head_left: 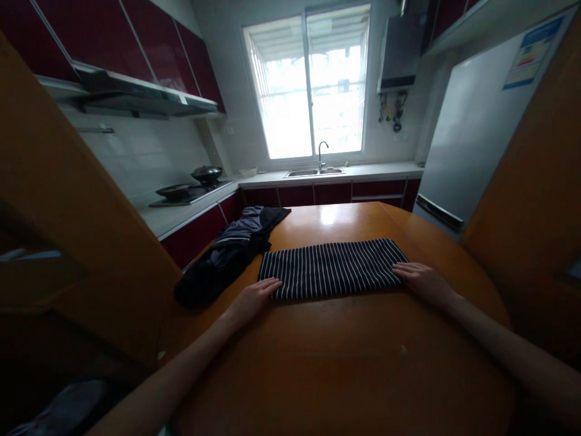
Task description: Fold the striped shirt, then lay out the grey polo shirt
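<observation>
Wide bare wood of the table (345, 363) is left open on the near side, between the two forearms. Ahead, the way is crossed by the striped cloth (331, 268), lying flat and low, bracketed by the left hand (252, 300) and the right hand (422, 281), both spread flat. To the left, passage is blocked by a dark heap of clothes (227, 254) just beside the cloth. Beyond the cloth, a bare strip of table is seen. Both flanks are hemmed in by the left wooden panel (68, 242) and the right wooden panel (535, 200).

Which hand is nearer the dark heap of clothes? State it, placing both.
Left. The left hand rests at the left end of the striped cloth, beside the dark heap; the right hand is at its far end.
</observation>
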`<act>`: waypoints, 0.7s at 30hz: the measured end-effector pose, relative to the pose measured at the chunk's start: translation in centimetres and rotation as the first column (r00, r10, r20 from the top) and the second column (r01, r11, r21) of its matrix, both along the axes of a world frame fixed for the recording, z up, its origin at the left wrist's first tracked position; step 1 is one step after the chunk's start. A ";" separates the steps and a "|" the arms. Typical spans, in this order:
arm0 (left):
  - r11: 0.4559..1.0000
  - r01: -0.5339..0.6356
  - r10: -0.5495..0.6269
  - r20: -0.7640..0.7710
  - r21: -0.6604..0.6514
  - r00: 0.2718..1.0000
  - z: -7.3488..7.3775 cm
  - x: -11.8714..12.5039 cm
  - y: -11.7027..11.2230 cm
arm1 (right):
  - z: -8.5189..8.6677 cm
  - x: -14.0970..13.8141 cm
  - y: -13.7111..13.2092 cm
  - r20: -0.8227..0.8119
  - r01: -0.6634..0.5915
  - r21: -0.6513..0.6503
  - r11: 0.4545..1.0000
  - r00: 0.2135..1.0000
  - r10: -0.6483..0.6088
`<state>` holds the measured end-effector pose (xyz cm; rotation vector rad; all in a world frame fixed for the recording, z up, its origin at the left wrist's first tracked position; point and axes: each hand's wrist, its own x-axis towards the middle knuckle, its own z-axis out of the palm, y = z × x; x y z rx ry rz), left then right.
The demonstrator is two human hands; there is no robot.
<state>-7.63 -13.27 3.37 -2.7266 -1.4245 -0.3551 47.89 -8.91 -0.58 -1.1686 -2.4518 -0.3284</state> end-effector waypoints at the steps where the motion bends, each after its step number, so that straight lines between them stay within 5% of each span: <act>1: 1.000 -0.009 0.009 0.023 0.014 1.000 -0.4 -0.1 0.3 | 0.0 -0.1 0.0 -0.010 0.003 -0.005 1.000 1.000 -0.003; 9: 0.999 -0.015 0.013 0.086 0.029 0.996 -1.3 -1.0 0.8 | 0.0 0.1 -0.3 -0.033 0.016 -0.041 0.999 0.999 -0.018; 21: 0.995 -0.020 0.030 0.108 -0.094 0.994 0.3 -1.0 -1.6 | 0.4 0.8 -3.0 -0.045 -0.009 -0.122 0.992 0.999 0.004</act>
